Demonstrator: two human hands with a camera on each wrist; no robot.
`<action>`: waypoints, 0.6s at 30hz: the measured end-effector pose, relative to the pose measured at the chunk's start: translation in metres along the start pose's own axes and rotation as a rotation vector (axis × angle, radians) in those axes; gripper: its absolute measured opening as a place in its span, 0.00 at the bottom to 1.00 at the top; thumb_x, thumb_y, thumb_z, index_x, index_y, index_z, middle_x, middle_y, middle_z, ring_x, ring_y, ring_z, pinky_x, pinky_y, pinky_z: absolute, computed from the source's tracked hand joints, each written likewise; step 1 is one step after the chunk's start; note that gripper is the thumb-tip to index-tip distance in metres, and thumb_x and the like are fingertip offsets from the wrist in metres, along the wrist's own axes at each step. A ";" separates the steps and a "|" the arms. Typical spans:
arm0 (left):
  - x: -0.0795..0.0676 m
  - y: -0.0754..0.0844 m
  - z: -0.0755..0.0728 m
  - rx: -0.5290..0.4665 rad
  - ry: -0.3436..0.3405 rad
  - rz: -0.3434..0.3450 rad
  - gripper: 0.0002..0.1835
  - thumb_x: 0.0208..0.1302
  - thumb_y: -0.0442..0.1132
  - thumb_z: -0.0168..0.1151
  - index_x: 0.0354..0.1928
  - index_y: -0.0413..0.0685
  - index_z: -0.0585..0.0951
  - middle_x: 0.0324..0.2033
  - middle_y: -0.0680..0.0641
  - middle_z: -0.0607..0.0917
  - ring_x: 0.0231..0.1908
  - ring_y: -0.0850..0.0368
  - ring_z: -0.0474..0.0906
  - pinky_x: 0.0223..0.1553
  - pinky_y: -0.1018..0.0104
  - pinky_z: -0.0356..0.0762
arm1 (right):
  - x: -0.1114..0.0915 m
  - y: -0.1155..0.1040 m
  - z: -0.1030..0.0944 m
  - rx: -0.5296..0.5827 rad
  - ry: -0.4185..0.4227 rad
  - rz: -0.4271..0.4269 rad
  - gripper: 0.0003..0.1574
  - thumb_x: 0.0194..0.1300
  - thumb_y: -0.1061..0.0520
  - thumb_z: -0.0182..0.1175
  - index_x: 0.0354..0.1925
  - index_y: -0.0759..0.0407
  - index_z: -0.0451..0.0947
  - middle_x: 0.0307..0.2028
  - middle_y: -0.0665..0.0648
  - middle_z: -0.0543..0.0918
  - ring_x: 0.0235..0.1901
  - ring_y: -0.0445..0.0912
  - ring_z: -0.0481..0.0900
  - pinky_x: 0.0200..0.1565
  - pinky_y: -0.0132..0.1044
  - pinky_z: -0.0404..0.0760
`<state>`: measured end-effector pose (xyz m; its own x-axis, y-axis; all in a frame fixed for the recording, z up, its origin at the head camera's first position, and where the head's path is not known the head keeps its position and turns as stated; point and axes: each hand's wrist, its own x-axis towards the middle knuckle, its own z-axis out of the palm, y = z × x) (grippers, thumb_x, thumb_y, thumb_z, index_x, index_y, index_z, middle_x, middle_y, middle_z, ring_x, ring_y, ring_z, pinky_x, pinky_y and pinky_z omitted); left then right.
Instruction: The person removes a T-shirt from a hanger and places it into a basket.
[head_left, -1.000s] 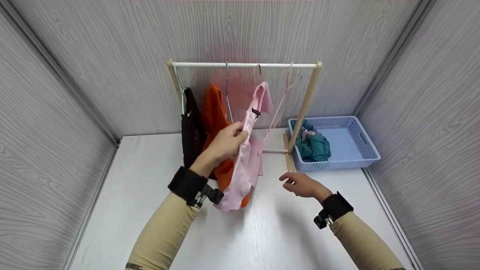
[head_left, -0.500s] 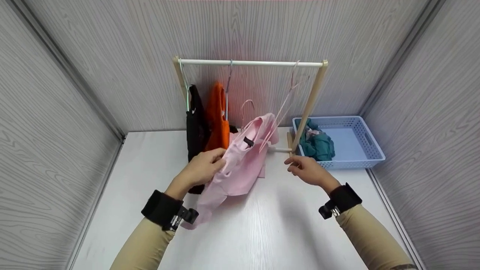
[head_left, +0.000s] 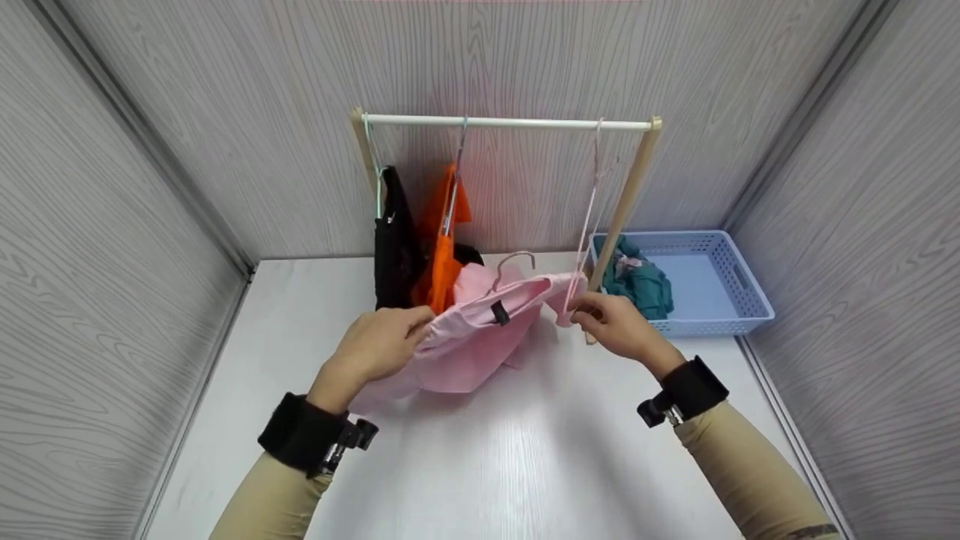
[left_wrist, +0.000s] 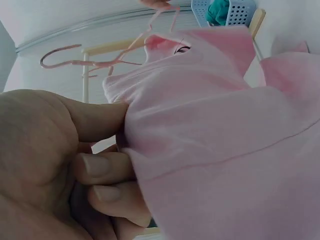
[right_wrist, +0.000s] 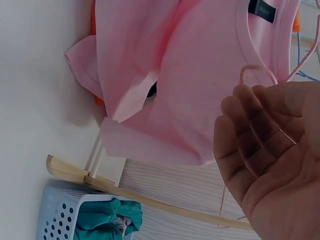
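Note:
My left hand (head_left: 379, 341) pinches the neckline side of a pink shirt (head_left: 472, 360), as the left wrist view also shows. A dark label (head_left: 500, 313) sits inside the collar. A hanger hook (head_left: 516, 259) sticks up from the shirt, off the rail. At the shirt's other side, my right hand (head_left: 611, 322) has thumb and fingertips together at a thin pink hanger (right_wrist: 258, 70). Part of its wire crosses the curled fingers in the right wrist view. A pink hanger (head_left: 592, 202) hangs from the rail just above that hand. I cannot tell which hanger's end the fingers hold.
A rack with a white rail (head_left: 525, 122) and wooden posts (head_left: 630, 180) stands at the back. Black clothing (head_left: 394, 255) and an orange garment (head_left: 442, 270) hang at its left. A blue basket (head_left: 720, 326) with green cloth (head_left: 641, 281) stands right.
The shirt's hanger has come off the rail. My left hand has drawn the shirt down and left, turning it sideways. My right hand has risen to the shirt's right side and the pink hanger.

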<state>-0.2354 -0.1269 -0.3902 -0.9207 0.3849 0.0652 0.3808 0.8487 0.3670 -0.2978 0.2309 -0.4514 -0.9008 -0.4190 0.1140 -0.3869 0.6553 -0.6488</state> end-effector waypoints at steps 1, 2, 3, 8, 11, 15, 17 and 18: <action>-0.001 0.001 -0.002 0.012 0.005 0.007 0.05 0.70 0.43 0.56 0.39 0.54 0.79 0.26 0.51 0.79 0.28 0.52 0.75 0.31 0.58 0.70 | 0.000 -0.002 -0.001 -0.009 0.031 -0.003 0.12 0.72 0.57 0.55 0.49 0.57 0.80 0.39 0.55 0.85 0.35 0.45 0.78 0.40 0.36 0.81; -0.002 0.002 -0.003 0.022 0.009 0.015 0.05 0.70 0.43 0.56 0.38 0.53 0.79 0.26 0.50 0.79 0.29 0.52 0.76 0.31 0.57 0.71 | -0.001 -0.003 -0.002 -0.014 0.065 0.000 0.11 0.71 0.57 0.56 0.48 0.58 0.79 0.38 0.56 0.84 0.34 0.45 0.77 0.39 0.35 0.80; -0.002 0.002 -0.004 0.030 0.011 0.019 0.05 0.70 0.42 0.56 0.38 0.53 0.80 0.26 0.50 0.79 0.29 0.52 0.77 0.31 0.56 0.71 | -0.001 -0.005 -0.003 -0.017 0.101 0.004 0.10 0.70 0.57 0.57 0.47 0.58 0.78 0.37 0.56 0.83 0.33 0.45 0.76 0.37 0.33 0.80; -0.003 0.000 -0.006 0.046 0.004 0.026 0.05 0.70 0.41 0.57 0.38 0.52 0.81 0.29 0.50 0.82 0.32 0.51 0.79 0.35 0.54 0.74 | -0.003 -0.013 -0.007 -0.033 0.264 0.002 0.07 0.67 0.60 0.59 0.42 0.61 0.73 0.30 0.57 0.79 0.28 0.45 0.72 0.30 0.29 0.73; -0.004 -0.001 -0.006 0.048 -0.017 0.022 0.06 0.70 0.42 0.56 0.40 0.54 0.82 0.31 0.50 0.83 0.34 0.50 0.80 0.37 0.53 0.76 | -0.006 -0.015 -0.009 -0.034 0.319 -0.018 0.04 0.66 0.63 0.58 0.40 0.62 0.74 0.29 0.57 0.78 0.27 0.44 0.71 0.28 0.29 0.71; -0.003 0.000 -0.006 0.040 -0.045 0.019 0.07 0.71 0.44 0.55 0.43 0.56 0.82 0.33 0.50 0.84 0.37 0.51 0.80 0.39 0.52 0.76 | -0.013 -0.013 -0.010 -0.016 0.325 -0.031 0.02 0.67 0.64 0.57 0.39 0.61 0.76 0.29 0.56 0.79 0.26 0.43 0.72 0.28 0.28 0.72; -0.003 0.000 -0.006 0.033 -0.049 0.025 0.07 0.72 0.44 0.55 0.43 0.56 0.82 0.34 0.50 0.85 0.37 0.51 0.80 0.40 0.51 0.76 | -0.017 -0.011 -0.010 -0.031 0.292 -0.046 0.03 0.67 0.62 0.58 0.39 0.60 0.78 0.31 0.55 0.80 0.28 0.43 0.73 0.31 0.29 0.73; -0.002 0.000 -0.006 0.028 -0.049 0.027 0.08 0.72 0.44 0.55 0.43 0.56 0.82 0.34 0.50 0.85 0.38 0.51 0.80 0.40 0.51 0.76 | -0.019 -0.011 -0.010 -0.044 0.268 -0.058 0.04 0.68 0.60 0.59 0.40 0.59 0.79 0.32 0.54 0.81 0.30 0.43 0.74 0.33 0.31 0.75</action>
<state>-0.2340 -0.1302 -0.3849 -0.9049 0.4247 0.0292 0.4085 0.8471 0.3400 -0.2788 0.2378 -0.4389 -0.8948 -0.2793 0.3484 -0.4420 0.6643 -0.6028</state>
